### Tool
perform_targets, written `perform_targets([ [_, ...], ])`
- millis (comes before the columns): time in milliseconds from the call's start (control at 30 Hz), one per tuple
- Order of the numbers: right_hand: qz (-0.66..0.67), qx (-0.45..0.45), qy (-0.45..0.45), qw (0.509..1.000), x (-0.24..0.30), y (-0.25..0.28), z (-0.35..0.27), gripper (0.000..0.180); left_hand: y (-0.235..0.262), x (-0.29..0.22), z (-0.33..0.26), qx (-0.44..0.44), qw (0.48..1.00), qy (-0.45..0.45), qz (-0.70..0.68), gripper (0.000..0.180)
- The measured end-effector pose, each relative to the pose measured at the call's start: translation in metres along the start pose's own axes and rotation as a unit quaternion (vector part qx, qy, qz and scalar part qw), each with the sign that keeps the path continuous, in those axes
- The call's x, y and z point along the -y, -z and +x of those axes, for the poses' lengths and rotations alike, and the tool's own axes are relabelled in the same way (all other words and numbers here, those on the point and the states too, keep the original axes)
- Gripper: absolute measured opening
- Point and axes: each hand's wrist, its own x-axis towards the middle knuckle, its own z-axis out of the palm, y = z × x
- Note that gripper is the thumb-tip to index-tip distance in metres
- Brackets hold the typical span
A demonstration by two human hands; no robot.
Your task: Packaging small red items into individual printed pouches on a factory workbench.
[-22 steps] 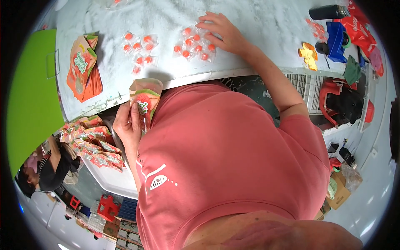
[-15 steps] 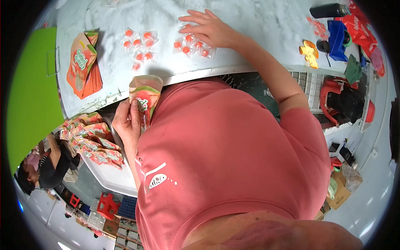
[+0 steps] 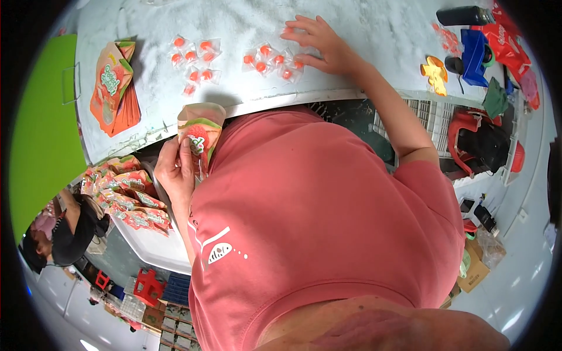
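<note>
Right hand (image 3: 326, 50) shifted rightward, splayed, perhaps touching candy (image 3: 288, 30).

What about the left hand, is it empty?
No, the left hand is holding a red and tan bag between thumb and fingers.

Across the top of the frame, a whitish table (image 3: 386, 52) with grey marbling is seen. The left edge is occupied by a bright green panel (image 3: 44, 117). At the lower left, a red stool (image 3: 149, 288) is placed near a blue crate (image 3: 177, 289), and grey-green floor (image 3: 121, 254) is shown. At right, a red chair (image 3: 455, 130) is seen beside a white grid rack (image 3: 422, 123). Light is reflected at the lower right.
</note>
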Motion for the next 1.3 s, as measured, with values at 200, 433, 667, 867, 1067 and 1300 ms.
perform_targets([
  [200,-0.067,0.030,-0.031,0.997,0.003,-0.004,-0.009,0.049,-0.003,-0.003,0.001,-0.001,1.000,0.020,-0.009,0.012],
  [433,-0.055,-0.004,-0.058,0.997,0.027,-0.019,-0.005,0.075,-0.001,-0.004,0.001,-0.005,1.000,0.014,-0.014,0.012],
  [667,-0.164,0.037,-0.009,0.986,0.050,-0.046,0.023,0.087,0.000,0.001,0.001,-0.020,1.000,-0.020,-0.009,0.010],
  [867,-0.182,0.054,0.102,0.976,0.038,-0.068,0.035,0.064,0.001,0.002,0.001,-0.013,1.000,0.000,0.003,0.007],
  [1067,-0.187,0.022,0.071,0.980,0.048,-0.056,0.031,0.067,0.003,0.005,-0.002,-0.020,1.000,0.012,-0.010,0.007],
  [1300,-0.140,0.015,-0.025,0.990,0.052,-0.048,0.030,0.093,0.002,0.010,-0.001,-0.018,1.000,0.012,-0.022,0.008],
])
